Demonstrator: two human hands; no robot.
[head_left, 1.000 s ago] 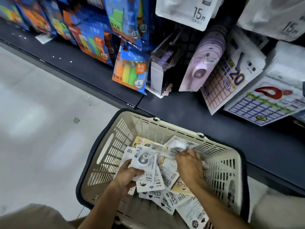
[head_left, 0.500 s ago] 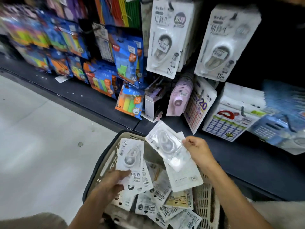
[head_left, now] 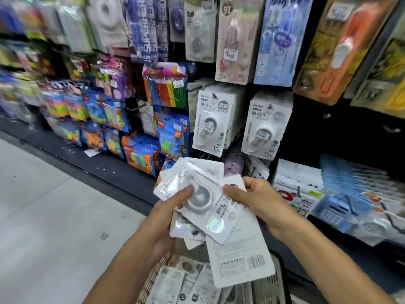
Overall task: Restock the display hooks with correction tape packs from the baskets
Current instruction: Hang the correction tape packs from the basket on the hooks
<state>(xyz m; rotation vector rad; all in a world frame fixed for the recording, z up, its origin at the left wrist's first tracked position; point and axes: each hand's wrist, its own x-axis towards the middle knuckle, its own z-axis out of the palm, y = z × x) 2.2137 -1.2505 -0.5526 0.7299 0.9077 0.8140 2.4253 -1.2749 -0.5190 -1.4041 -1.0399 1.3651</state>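
Head view: both hands raised before the shelving, above the basket. Left hand (head_left: 173, 207), fingers curled under and thumb pressed on top, clamped on a fanned bundle of white carded correction tape packs (head_left: 198, 194); topmost pack clear-blistered, with a round white dispenser showing through the plastic. Right hand (head_left: 254, 198), thumb and fingers pinched on the right edge of the same bundle, also gripping a larger white card (head_left: 241, 257) turned back-side out, barcode and fine print visible, hanging down over the basket. Beige perforated plastic basket (head_left: 157, 273) directly below the hands at the bottom edge, more white tape packs (head_left: 188, 286) lying loose inside. Just above the held bundle, two rows of matching white correction tape packs marked 15M hung on display hooks, one row on the left (head_left: 210, 123) and one on the right (head_left: 266, 126), clear of the hands. Dark display panel (head_left: 328, 132) behind them. To the left, blue and orange pouches of coloured stationery (head_left: 140, 150), blurred. To the right, calculators in white packaging (head_left: 306, 189) leaning on the dark lower shelf (head_left: 114, 172). Pale grey floor (head_left: 54, 216) at left.
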